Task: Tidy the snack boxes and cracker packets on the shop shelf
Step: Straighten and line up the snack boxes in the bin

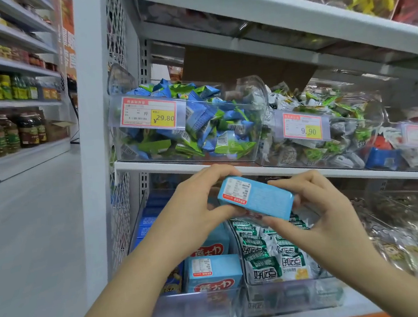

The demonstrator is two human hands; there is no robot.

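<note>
Both our forearms reach up from the bottom edge, and between them we hold one blue snack box (256,197) in the air, just in front of the lower shelf edge (307,171). Our left hand (194,203) wraps its left end, thumb below and fingers over the top; our right hand (318,206) pinches the right end. Neither hand is free.

We judge this to be the sorting step: a box lifted out and being turned before it goes back. Its long axis runs left to right, dipping slightly toward the right, with the white printed label (237,190) facing up and toward us.

Below sit matching boxes (212,274) standing upright in the left bin, beside the green-and-white cracker packets (272,255). Next we probably need to rotate our box to match those and lower it into that left bin.
</note>
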